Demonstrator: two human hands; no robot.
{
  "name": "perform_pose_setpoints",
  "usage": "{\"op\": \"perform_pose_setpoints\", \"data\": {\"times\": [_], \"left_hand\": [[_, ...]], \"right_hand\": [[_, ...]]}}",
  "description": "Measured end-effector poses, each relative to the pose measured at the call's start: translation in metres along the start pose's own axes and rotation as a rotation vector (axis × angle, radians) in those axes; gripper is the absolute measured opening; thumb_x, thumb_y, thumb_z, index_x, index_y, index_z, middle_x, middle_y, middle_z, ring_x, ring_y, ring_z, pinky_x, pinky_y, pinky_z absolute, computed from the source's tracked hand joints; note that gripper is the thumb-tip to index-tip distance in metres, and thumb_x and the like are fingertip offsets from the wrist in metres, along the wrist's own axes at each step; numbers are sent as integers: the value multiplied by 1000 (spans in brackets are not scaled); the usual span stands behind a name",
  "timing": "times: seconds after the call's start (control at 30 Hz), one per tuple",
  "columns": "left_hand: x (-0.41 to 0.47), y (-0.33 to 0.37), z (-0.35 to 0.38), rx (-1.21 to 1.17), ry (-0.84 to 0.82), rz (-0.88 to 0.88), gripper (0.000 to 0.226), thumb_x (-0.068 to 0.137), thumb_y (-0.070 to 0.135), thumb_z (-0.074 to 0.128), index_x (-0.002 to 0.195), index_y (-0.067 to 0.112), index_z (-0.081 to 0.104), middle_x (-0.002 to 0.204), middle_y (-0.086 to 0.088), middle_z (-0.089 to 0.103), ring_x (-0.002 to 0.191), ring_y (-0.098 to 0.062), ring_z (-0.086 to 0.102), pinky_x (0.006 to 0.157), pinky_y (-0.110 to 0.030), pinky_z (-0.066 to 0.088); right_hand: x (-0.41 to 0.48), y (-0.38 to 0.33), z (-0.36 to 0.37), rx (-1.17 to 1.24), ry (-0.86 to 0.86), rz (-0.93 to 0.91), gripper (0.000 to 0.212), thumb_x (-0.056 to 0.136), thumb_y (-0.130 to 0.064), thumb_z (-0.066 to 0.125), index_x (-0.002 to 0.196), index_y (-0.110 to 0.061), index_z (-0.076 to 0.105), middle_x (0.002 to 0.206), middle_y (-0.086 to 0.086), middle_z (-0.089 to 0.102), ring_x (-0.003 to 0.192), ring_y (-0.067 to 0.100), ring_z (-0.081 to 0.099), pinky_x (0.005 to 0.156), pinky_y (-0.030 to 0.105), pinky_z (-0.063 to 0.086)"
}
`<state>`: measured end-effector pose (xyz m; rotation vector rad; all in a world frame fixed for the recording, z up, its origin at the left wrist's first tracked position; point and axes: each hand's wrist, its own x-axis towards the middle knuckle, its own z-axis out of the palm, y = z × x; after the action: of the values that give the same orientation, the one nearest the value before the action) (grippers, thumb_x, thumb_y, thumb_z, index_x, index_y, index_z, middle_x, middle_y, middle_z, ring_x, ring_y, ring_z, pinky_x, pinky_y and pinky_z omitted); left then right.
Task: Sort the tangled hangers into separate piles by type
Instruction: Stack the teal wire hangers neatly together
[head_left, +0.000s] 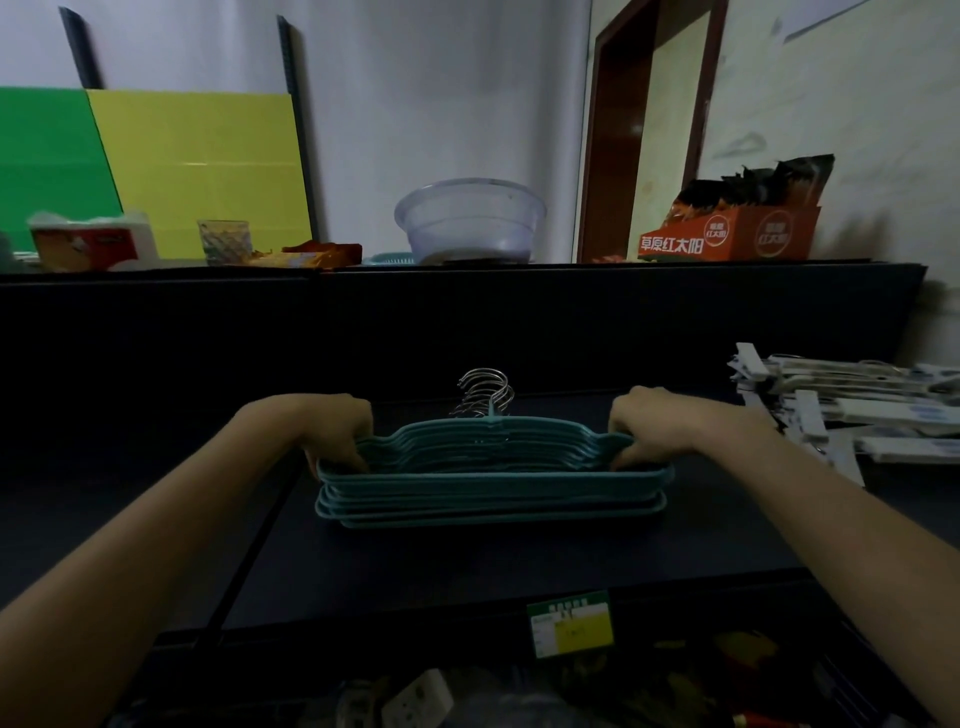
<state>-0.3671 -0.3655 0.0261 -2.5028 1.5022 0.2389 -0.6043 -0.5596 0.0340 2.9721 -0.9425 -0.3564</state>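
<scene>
Dark shelving fills the middle of the frame, with a flat dark shelf surface (467, 571) at centre. On it lies a stack of teal hangers (491, 488), nested one upon another, their metal hooks (485, 392) bunched together at the far side and pointing up.

The left hand (332, 431) grips the left shoulder of the stack, fingers curled down over its end. The right hand (649, 428) grips the right shoulder likewise. Neither hand holds anything else.

At the right edge of the frame, well apart from the teal stack, lies a pile of white clip hangers (841, 410). A clear bowl (470, 218) and an orange box (727, 234) stand on the upper ledge.

Assessment: sorting appears far advanced, and the step in hand looks like squaring up the teal pile. Recommended practice: press both ends inward evenly, keep the stack flat on the surface, align the lower bars flush, and check that the hooks nest together, since one stray hook could tilt the pile.
</scene>
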Motion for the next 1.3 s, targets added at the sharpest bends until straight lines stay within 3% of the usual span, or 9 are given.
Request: {"op": "perform_pose_setpoints", "data": {"times": [0.2, 0.3, 0.4, 0.6, 0.77, 1.03, 1.1, 1.2, 1.3], "left_hand": [[8, 11, 3, 42, 84, 2, 28, 82, 19, 65, 105, 4, 61, 82, -1, 55, 82, -19, 53, 77, -31, 48], [10, 9, 4, 42, 59, -9, 36, 83, 20, 64, 115, 7, 54, 112, -9, 56, 100, -24, 55, 84, -32, 47], [9, 12, 5, 64, 33, 12, 41, 85, 21, 61, 121, 8, 46, 122, -10, 51, 107, -26, 52, 85, -31, 44], [9, 14, 8, 67, 53, 53, 35, 85, 20, 60, 115, 8, 48, 118, -12, 52, 98, -25, 52, 83, -32, 44], [6, 13, 7, 86, 19, 3, 36, 84, 19, 62, 115, 5, 50, 100, -8, 51, 89, -22, 52, 75, -30, 45], [5, 13, 5, 87, 29, 26, 20, 86, 13, 58, 103, 5, 53, 92, -6, 49, 82, -21, 47, 68, -28, 41], [5, 12, 5, 58, 28, 20, 10, 85, 15, 60, 87, 7, 55, 85, -4, 51, 72, -17, 48, 60, -25, 40], [-5, -1, 3, -134, 12, 16, 25, 81, 32, 66, 62, 20, 55, 63, 6, 56, 55, -6, 51, 50, -17, 39], [-24, -19, 11, -790, -141, 50, 51, 65, 67, 63, 89, 23, 71, 87, 5, 74, 84, -10, 68, 76, -22, 54]], "right_hand": [[6, -12, 5, -84, 36, 87, 24, 83, -22, 64, 104, -10, 61, 105, 9, 60, 91, 24, 57, 69, 32, 46], [7, -12, 7, -153, 88, 64, 9, 84, -19, 61, 79, -13, 57, 88, 6, 56, 81, 22, 52, 66, 32, 40], [5, -10, 8, -188, 133, 52, 25, 84, -20, 63, 64, -17, 47, 76, 1, 49, 78, 21, 49, 65, 33, 38], [4, -8, 7, -171, 108, 42, 20, 82, -29, 66, 75, -17, 52, 88, 3, 51, 82, 21, 50, 67, 33, 39], [5, 3, 7, 7, 20, 77, 34, 80, -31, 69, 109, -15, 63, 90, 1, 53, 87, 21, 54, 79, 36, 52], [11, 2, 13, -32, 88, 60, 7, 82, -18, 66, 81, -13, 61, 82, 3, 50, 78, 20, 49, 68, 30, 43], [12, 5, 13, -3, 94, 71, 10, 83, -19, 65, 87, -10, 65, 75, 2, 53, 69, 18, 51, 59, 27, 43], [8, 19, 11, 175, 17, 73, 34, 78, -38, 70, 100, -12, 69, 83, 6, 66, 72, 16, 56, 59, 26, 44], [-8, 37, 14, 501, -45, -22, 61, 59, -73, 63, 100, -28, 70, 103, 6, 70, 85, 12, 59, 74, 30, 43]]}}
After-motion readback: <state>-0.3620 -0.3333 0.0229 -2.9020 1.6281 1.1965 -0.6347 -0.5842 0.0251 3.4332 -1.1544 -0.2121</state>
